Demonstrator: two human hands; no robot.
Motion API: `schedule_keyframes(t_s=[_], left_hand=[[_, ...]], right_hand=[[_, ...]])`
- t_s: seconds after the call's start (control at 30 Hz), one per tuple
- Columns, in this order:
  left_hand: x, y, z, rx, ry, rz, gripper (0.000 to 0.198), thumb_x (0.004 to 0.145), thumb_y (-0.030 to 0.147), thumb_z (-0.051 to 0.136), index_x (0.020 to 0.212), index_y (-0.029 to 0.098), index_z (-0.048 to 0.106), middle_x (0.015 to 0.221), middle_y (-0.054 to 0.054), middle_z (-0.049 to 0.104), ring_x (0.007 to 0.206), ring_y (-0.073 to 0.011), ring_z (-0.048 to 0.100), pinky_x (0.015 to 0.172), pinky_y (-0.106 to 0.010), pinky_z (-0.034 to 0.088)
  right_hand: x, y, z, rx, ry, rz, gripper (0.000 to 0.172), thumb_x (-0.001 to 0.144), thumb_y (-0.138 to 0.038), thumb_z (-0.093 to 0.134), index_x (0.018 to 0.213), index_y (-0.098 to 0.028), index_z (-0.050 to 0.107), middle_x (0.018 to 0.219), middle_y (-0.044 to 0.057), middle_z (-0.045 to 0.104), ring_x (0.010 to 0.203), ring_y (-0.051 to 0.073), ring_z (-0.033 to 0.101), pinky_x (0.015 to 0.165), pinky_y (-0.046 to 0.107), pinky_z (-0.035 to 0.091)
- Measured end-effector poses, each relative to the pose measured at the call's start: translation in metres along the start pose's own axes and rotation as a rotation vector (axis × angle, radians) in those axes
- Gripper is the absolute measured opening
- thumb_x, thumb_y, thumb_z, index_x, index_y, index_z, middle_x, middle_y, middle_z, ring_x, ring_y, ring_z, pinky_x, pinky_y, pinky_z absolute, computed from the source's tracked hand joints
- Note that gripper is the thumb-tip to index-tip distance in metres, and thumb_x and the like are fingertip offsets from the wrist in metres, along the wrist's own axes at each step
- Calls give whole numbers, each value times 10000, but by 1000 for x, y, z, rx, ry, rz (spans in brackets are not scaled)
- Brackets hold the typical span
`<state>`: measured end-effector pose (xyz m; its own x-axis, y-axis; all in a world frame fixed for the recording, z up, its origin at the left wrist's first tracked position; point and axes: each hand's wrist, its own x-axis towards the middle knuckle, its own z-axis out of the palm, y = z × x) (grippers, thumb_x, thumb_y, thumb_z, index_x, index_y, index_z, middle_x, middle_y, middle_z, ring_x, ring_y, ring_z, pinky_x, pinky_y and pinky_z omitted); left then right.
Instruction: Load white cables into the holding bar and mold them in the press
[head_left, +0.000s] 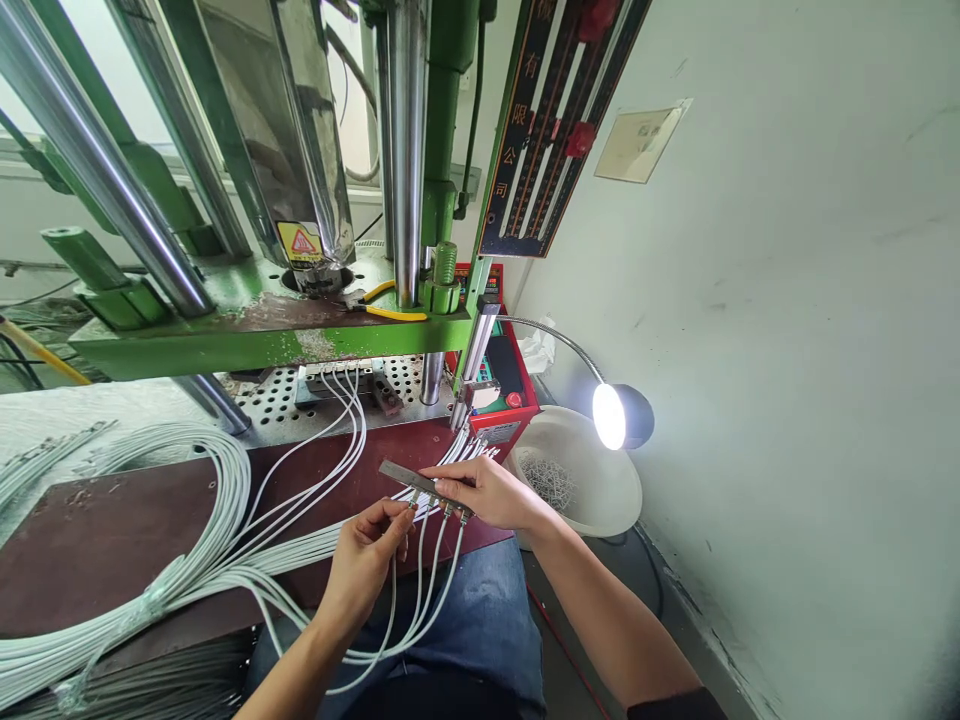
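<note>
My right hand (pixel 484 490) is closed on a flat grey metal bar (pixel 405 476), held at a slant over the front edge of the brown board. Several white cables (pixel 426 560) hang from the bar, with metal ends at its lower edge. Close to the bar's left part, my left hand (pixel 367 550) pinches the end of one white cable (pixel 393 600). A large bundle of white cables (pixel 232 480) lies coiled on the board, tied with clear wrap. Their metal ends (pixel 476 447) fan out just behind my right hand.
A green press (pixel 285 345) stands ahead, with cables running into a metal mould (pixel 337 385) under its plate. Yellow-handled pliers (pixel 386 300) lie on the plate. To the right are a red control box (pixel 506 425), a lit lamp (pixel 611 416) and a white tub (pixel 600 490).
</note>
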<state>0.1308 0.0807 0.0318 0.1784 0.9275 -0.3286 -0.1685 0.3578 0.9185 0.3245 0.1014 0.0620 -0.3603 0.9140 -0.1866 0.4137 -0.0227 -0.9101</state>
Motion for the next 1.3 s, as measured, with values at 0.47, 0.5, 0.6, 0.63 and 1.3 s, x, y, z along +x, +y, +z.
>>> schedule_keyframes(t_s=[0.47, 0.5, 0.6, 0.63, 1.3], left_hand=[[4, 2, 5, 16, 51, 6, 357, 594, 478, 792, 613, 164, 622, 486, 52, 511, 410, -62, 388, 397, -195, 293], [5, 1, 5, 17, 52, 2, 360, 595, 481, 791, 612, 164, 622, 486, 50, 515, 408, -63, 390, 397, -198, 298], [6, -1, 5, 9, 39, -18, 357, 604, 477, 790, 613, 162, 623, 491, 44, 528, 404, -62, 400, 401, -200, 314], [6, -1, 4, -3, 25, -31, 356, 604, 475, 793, 614, 162, 623, 498, 42, 535, 407, -63, 408, 405, -201, 323], [-30, -19, -35, 40, -185, -242, 201, 648, 340, 751, 745, 192, 655, 622, -15, 653, 500, -160, 565, 504, -272, 429]], right_hand=[[1, 0, 6, -170, 83, -137, 359, 936, -323, 521, 1217, -178, 691, 907, 49, 739, 735, 136, 600, 728, 244, 463], [1, 0, 6, -183, 90, -149, 349, 933, -315, 529, 1210, -182, 695, 950, 57, 741, 773, 143, 613, 755, 249, 467], [2, -1, 3, -205, 96, -155, 338, 930, -297, 535, 1206, -189, 697, 1004, 64, 740, 828, 153, 632, 779, 253, 473], [2, -1, 2, -200, 94, -146, 337, 932, -298, 532, 1205, -190, 698, 997, 61, 743, 820, 151, 636, 768, 249, 476], [55, 7, -5, -483, 39, 17, 396, 817, -217, 590, 1197, -191, 700, 841, 7, 731, 716, 134, 624, 654, 217, 433]])
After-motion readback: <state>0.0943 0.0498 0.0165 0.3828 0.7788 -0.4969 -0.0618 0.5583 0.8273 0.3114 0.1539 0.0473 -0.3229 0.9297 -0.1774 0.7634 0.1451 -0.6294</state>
